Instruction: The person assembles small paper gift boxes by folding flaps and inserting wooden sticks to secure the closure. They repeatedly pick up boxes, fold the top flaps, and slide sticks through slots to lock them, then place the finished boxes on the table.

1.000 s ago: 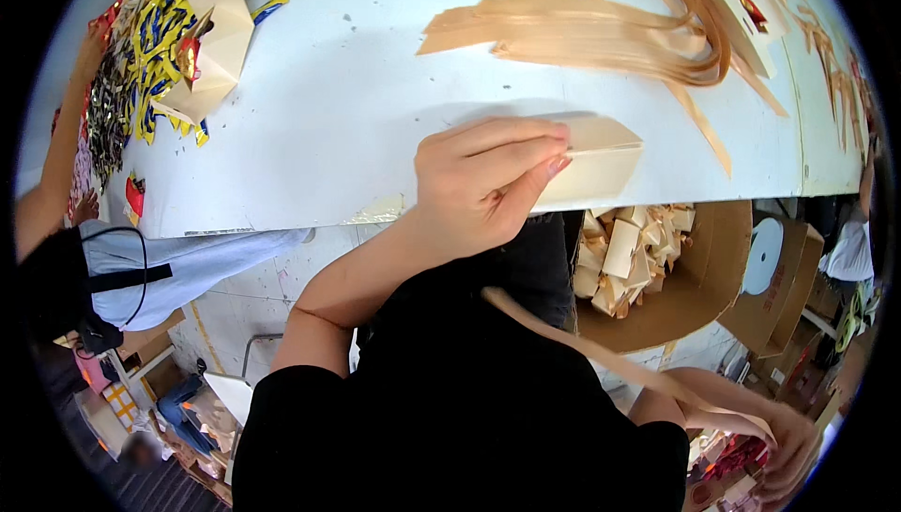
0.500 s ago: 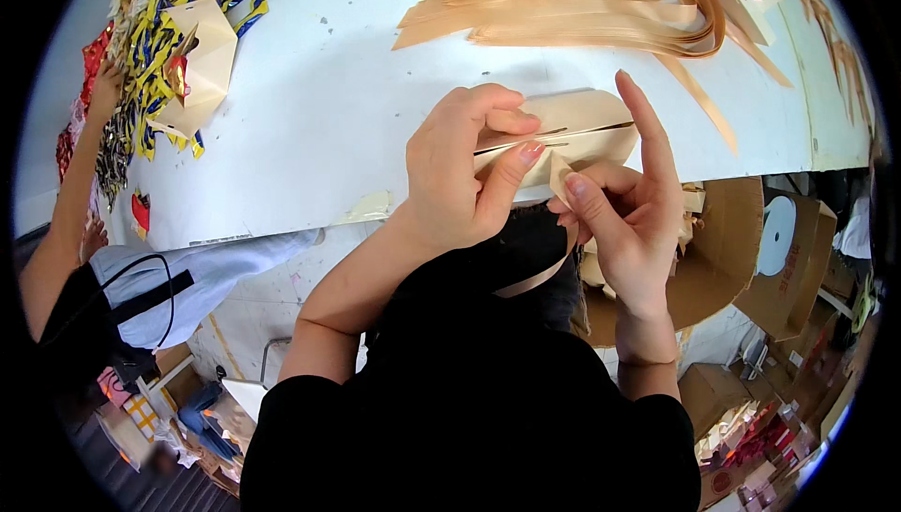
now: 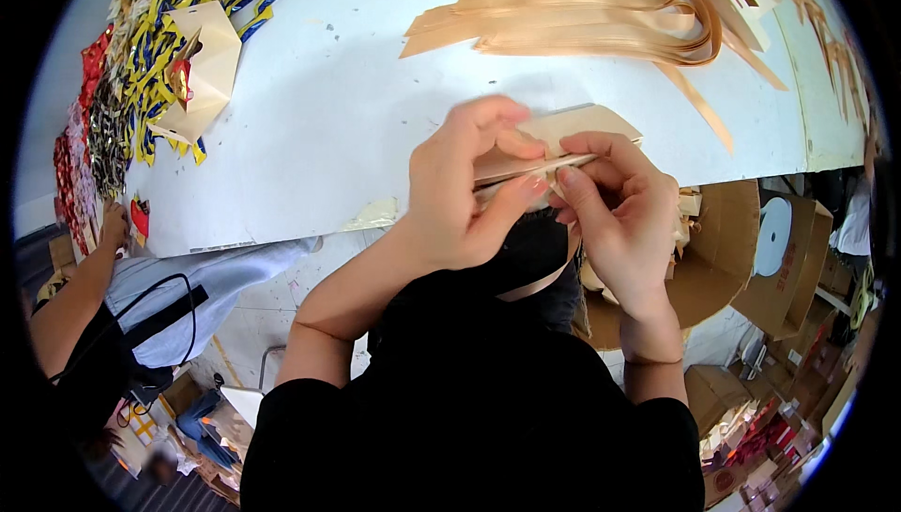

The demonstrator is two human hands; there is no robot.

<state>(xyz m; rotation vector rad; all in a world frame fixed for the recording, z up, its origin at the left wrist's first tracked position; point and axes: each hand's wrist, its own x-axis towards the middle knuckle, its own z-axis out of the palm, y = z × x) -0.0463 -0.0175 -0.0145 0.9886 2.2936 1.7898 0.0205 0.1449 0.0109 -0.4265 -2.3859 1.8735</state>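
Observation:
A cream folded cardboard box (image 3: pixel 593 123) lies at the table's front edge, its two upper edges drawn together. My left hand (image 3: pixel 450 188) curls round its left side, thumb and fingertips pressing at the seam; the hand is slightly blurred. My right hand (image 3: pixel 624 221) is closed at the box's near right side, the thumb pinching what looks like a ribbon end against the fingers, the index finger bent over the seam. From under the right hand a tan ribbon (image 3: pixel 535 287) hangs down toward my lap. The fingers hide the middle of the seam.
A bundle of tan ribbons (image 3: pixel 582 19) lies at the far right of the table. Yellow-and-blue wrapped pieces (image 3: pixel 160 61) are heaped at far left, beside an open cream box (image 3: pixel 211 66). A large cardboard carton (image 3: pixel 723 249) stands right. Another person's arm (image 3: pixel 80 277) reaches in at left.
My right index finger, raised before, has bent down onto the box's seam. The right hand has closed in toward the left. The other person's arm at left has moved nearer.

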